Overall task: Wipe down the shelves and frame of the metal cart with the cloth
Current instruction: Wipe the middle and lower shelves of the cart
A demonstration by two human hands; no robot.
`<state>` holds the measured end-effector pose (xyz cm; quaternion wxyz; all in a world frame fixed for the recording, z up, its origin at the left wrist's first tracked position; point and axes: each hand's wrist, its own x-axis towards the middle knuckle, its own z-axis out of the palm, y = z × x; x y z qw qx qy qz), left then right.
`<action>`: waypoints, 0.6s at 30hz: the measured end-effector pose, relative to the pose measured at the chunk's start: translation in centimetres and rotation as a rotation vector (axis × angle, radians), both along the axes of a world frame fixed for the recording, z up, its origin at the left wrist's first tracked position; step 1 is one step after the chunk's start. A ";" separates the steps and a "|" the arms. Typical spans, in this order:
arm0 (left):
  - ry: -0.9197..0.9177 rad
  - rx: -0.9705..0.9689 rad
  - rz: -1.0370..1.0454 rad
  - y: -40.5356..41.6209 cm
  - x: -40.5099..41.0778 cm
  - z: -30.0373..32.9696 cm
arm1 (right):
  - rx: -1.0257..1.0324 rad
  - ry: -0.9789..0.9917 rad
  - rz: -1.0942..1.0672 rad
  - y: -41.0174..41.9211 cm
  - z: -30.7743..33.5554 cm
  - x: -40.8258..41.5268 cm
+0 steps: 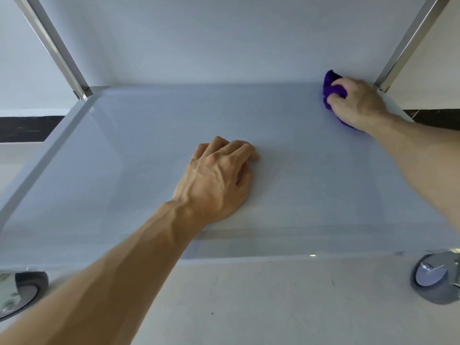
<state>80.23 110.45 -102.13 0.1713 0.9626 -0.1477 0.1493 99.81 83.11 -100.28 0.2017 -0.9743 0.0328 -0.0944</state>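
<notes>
**Cloth works the far right corner of the bottom shelf**

Right hand [358,102] is out at the far right corner of the shelf [139,135], fingers curled over a bunched purple cloth [332,82] and pressing it down, just beside the right post [408,43]. The cloth pokes out past the fingertips toward the back edge and again under the wrist.

Left hand [219,175] holds nothing: it rests near the middle of the shelf, heel down, fingers bent, and looks like a brace for the reach.

Now, the cloth itself. Soft, light, floppy, so it takes whatever shape the hand gives it. Wadded like this it should press well but cover little; flattened under a spread palm it would likely sweep wider. The shelf looks smooth and glossy, so expect the cloth to glide easily, and to slip out if pinched only by an edge. Best hold is a full handful from above.

Left post [62,58] and two castors [20,292] [435,277] over the floor [273,307] look yet to be wiped.
</notes>
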 end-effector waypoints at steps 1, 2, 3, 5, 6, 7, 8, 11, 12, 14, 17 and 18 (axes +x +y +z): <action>0.003 0.007 0.003 -0.1 0.0 0.1 | 0.007 -0.014 0.008 0.3 -0.1 -0.2; 0.006 0.015 0.006 -0.1 0.0 0.1 | 0.007 -0.038 0.036 1.2 -0.2 -0.7; 0.009 0.022 0.007 -0.1 0.0 0.2 | 0.000 -0.065 0.086 2.3 -0.2 -1.7; 0.008 0.032 0.003 -0.1 -0.1 0.3 | -0.028 -0.120 0.242 4.3 -0.4 -4.2; 0.002 0.037 -0.002 -0.1 -0.2 0.4 | -0.037 -0.143 0.327 5.0 -0.6 -5.7; -0.002 0.041 -0.007 -0.2 -0.2 0.5 | -0.033 -0.159 0.400 5.2 -0.8 -7.4; -0.004 0.047 -0.007 -0.2 -0.3 0.6 | -0.020 -0.167 0.460 5.3 -0.9 -9.0; -0.012 0.083 -0.004 -0.3 -0.1 1.0 | 0.005 -0.138 0.606 3.6 -0.7 -12.3; -0.007 0.103 0.000 -0.5 0.1 1.3 | 0.012 -0.102 0.633 2.3 -0.5 -12.9; 0.029 0.108 0.024 -1.3 0.8 2.0 | 0.018 -0.048 0.620 -0.9 -0.1 -13.6; 0.080 -0.065 0.061 -3.5 1.6 3.1 | 0.033 -0.066 0.439 -5.6 0.0 -13.5; 0.094 -0.129 0.054 -4.5 1.7 3.3 | 0.042 -0.075 0.358 -6.8 -0.1 -13.0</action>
